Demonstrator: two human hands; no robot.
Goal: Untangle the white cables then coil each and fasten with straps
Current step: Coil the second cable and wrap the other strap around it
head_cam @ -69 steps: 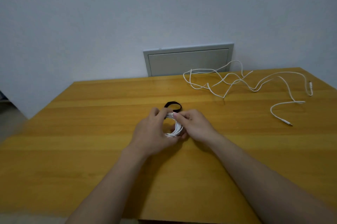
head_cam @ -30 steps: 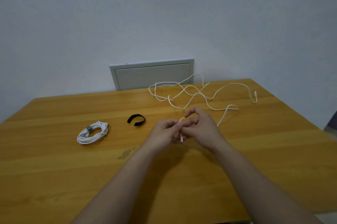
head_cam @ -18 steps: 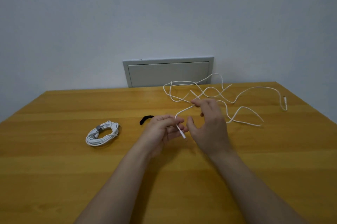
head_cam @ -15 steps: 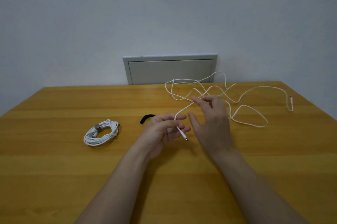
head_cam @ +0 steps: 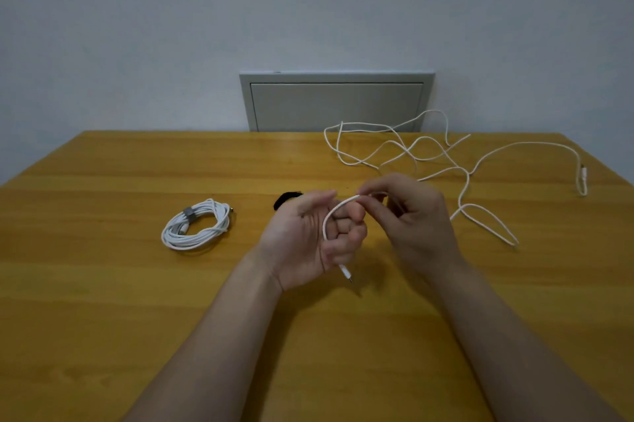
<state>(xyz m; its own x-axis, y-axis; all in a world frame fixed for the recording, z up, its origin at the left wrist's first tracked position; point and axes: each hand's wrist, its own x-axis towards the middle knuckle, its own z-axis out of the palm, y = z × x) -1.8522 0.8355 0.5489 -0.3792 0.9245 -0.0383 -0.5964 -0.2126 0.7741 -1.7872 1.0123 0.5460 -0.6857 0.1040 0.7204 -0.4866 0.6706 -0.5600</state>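
Note:
A loose white cable [head_cam: 429,153] sprawls over the back right of the wooden table [head_cam: 103,301]. Its near end arcs between my hands at the table's middle. My left hand [head_cam: 308,239], palm up, curls its fingers round that end, and the plug [head_cam: 345,273] hangs below the fingers. My right hand [head_cam: 411,215] pinches the same cable just above the left fingers. A coiled white cable [head_cam: 197,224] with a grey strap lies on the left. A black strap [head_cam: 286,198] lies behind my left hand, partly hidden.
A grey wall panel [head_cam: 336,102] sits behind the table's far edge. The cable's other plug [head_cam: 583,176] lies near the right edge of the table.
The first cable was coiled, strapped and laid on the left. Both hands then took the loose cable's end; since half a second ago the left fingers have curled round it and a loop has formed.

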